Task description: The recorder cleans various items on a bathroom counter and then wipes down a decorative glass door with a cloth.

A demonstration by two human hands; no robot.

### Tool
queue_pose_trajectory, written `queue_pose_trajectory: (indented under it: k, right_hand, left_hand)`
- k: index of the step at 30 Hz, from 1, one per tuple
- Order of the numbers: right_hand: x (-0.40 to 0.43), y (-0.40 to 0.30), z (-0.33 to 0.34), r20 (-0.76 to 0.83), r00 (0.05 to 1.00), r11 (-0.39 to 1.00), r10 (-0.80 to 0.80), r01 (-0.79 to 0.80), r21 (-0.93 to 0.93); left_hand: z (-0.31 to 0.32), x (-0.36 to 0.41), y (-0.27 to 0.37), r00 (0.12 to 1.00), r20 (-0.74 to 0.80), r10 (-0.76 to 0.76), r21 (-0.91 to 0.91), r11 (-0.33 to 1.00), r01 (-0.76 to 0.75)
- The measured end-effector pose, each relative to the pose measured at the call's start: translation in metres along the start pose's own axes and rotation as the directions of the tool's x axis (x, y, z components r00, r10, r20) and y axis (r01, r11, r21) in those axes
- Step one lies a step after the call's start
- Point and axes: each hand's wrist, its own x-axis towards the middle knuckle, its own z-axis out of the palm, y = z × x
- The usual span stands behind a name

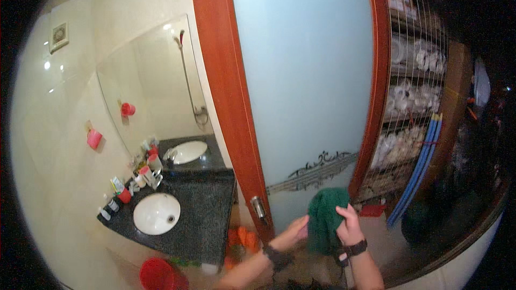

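A dark green cloth (327, 219) hangs between my two hands, in front of the lower part of a frosted glass door (302, 80). My right hand (350, 225) grips its right side, thumb and fingers pressed around the edge. On the left side, my left hand (296, 229) has its fingertips at the cloth's edge, the far fingers hidden behind it. Both wrists wear black bands. Just left of the cloth is the metal door handle (258, 209) on the reddish wooden frame (225, 76).
A black stone counter (197, 205) with a white oval sink (155, 215) stands at left under a mirror (149, 76). Below are a red bucket (159, 276) and orange items (244, 239). At right are a wire-fronted shelf (415, 60) and blue poles (421, 169).
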Motion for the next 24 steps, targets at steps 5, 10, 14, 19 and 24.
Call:
queue_pose_trajectory:
  k: [5,10,14,19,24]
  right_hand:
    - [0.007,-0.006,-0.011,-0.086,0.996,0.996,-0.026,0.018,-0.091]
    - [0.010,-0.030,-0.015,0.052,0.997,0.949,-0.058,0.072,-0.308]
    - [0.013,-0.038,-0.031,-0.100,0.986,0.917,-0.130,0.081,-0.391]
    - [0.014,-0.048,-0.041,-0.181,0.962,0.817,-0.204,0.065,-0.573]
    - [0.021,-0.054,-0.048,0.266,0.760,0.045,-0.593,0.361,-0.931]
  left_hand:
    - [-0.030,0.020,0.019,0.860,-0.255,0.441,0.615,0.760,-0.208]
    - [-0.040,0.023,0.064,0.724,-0.179,0.666,0.720,0.590,-0.365]
    - [-0.039,0.024,0.091,0.855,-0.305,0.419,0.228,0.904,-0.362]
    - [-0.019,0.014,0.120,0.943,-0.175,0.282,0.125,0.957,-0.263]
    - [-0.026,0.011,0.126,0.984,-0.085,0.157,0.140,0.980,-0.144]
